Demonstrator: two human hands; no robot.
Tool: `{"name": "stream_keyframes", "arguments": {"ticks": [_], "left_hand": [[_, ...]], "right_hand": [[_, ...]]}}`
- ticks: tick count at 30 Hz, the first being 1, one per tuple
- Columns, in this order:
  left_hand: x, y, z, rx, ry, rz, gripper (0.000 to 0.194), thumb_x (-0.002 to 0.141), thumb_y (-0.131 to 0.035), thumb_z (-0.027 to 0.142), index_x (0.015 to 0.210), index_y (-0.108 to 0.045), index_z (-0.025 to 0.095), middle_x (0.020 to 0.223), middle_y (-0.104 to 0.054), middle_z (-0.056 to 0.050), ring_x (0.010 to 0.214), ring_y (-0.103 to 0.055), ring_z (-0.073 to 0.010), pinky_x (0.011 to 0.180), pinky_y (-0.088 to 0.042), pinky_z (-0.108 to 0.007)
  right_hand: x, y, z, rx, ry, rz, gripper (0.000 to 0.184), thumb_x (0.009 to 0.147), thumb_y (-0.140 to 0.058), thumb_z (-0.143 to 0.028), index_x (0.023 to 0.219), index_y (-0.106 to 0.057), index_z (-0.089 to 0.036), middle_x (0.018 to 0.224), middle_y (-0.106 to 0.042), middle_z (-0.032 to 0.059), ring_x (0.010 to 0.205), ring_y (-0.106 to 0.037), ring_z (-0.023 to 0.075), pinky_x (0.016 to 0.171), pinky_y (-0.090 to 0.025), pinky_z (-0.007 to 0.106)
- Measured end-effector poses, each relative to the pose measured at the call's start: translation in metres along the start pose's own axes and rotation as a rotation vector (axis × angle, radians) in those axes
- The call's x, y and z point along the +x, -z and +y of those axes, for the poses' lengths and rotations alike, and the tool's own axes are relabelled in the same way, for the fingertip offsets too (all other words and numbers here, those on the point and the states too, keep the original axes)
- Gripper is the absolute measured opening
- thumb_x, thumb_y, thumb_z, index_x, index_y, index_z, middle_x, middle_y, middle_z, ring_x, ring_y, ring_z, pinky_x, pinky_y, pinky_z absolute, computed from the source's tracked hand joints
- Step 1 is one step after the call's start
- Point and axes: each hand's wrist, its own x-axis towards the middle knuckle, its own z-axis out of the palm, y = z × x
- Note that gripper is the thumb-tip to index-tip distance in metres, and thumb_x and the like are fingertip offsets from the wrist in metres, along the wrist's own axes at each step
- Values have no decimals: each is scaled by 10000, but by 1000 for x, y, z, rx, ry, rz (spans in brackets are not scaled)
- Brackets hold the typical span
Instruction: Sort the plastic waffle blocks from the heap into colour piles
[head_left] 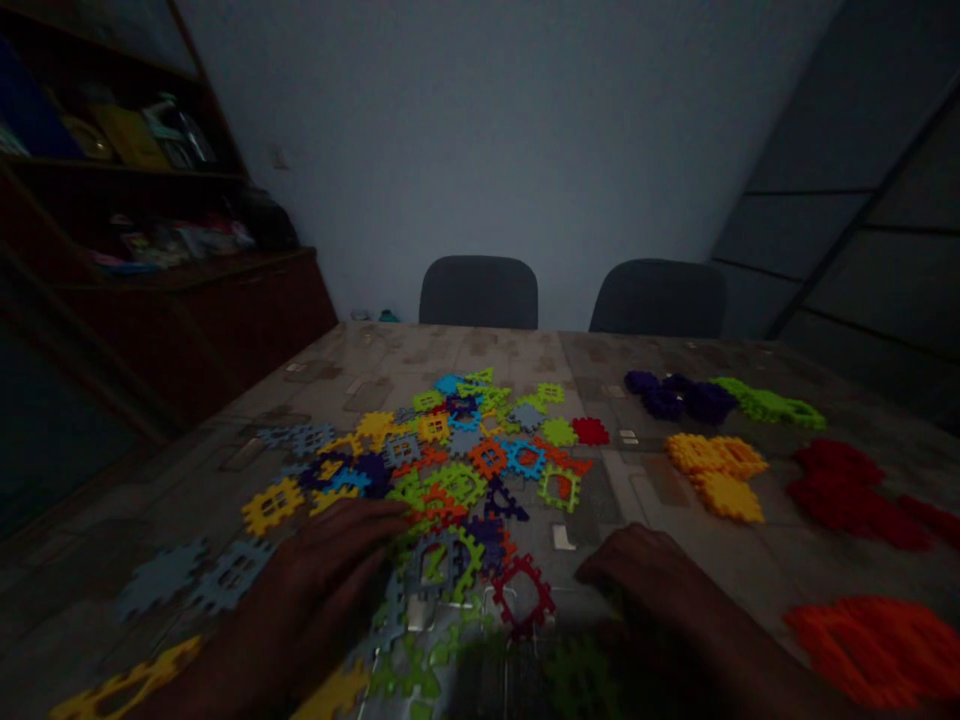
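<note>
left grip (315,590): fingers together, lying on plastic tiles (442,480), clamp unclear
right grip (637,570): curled, just beside tiles, hold unclear
worktop (465,345): yellow pile (716,475) off right

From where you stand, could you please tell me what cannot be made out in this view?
Head view:
Pieces under the left hand: hidden by that hand.
Pieces below the right hand: shadowed, and cut off by the bottom edge.
Red pieces: cut off by the right edge.
Shelf items: too dark and small to name.

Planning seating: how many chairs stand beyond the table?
2: a dark chair beyond the table left of centre, a second dark chair to its right. Others may be hidden.
</note>
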Motion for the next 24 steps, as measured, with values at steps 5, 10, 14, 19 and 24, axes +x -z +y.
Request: {"name": "stream_keyframes", "arguments": {"ticks": [5, 10, 14, 19, 24], "left_hand": [[23, 16, -41, -135, 191, -66, 331, 1000, -482, 503, 1187, -660, 296, 1224, -653, -19, 1114, -631, -223, 1003, -513, -294], [35, 20, -59, -170, 175, -128, 339, 986, -510, 494, 1214, -631, 275, 1270, -616, -46, 1183, -576, -258, 1068, -450, -381], [35, 9, -54, -158, 19, -232, 312, 996, -503, 328, 1304, -546, 296, 1310, -581, -38, 1226, -521, -236, 1074, -405, -389], [46, -5, -54, -145, -9, -271, 237, 999, -445, 273, 1077, -667, 247, 1047, -678, -44, 976, -621, -222, 912, -461, -347], [54, 11, -69, -150, 86, -176, 318, 1019, -423, 387, 1046, -687, 212, 1021, -694, -59, 940, -652, -212, 862, -499, -307]], "right_hand": [[-11, -12, 23, -123, -114, 51, 309, 876, -564, -235, 1170, -658, -231, 1143, -700, 134, 1019, -677, 305, 835, -577, 482], [-22, -25, 37, -174, -16, 129, 391, 806, -596, -216, 1187, -668, -265, 1162, -708, 124, 1016, -702, 305, 789, -625, 419], [-18, -33, 43, -124, 1, 179, 359, 844, -581, -217, 1190, -657, -276, 1163, -711, 108, 1023, -701, 287, 812, -619, 395], [1, -42, 34, -32, 116, 206, 307, 902, -557, -191, 1189, -632, -272, 1144, -709, 85, 1020, -687, 232, 830, -589, 338], [5, -46, 24, -22, 134, 241, 359, 867, -633, -275, 1225, -613, -308, 1101, -725, 70, 984, -685, 273, 839, -559, 413]]}}
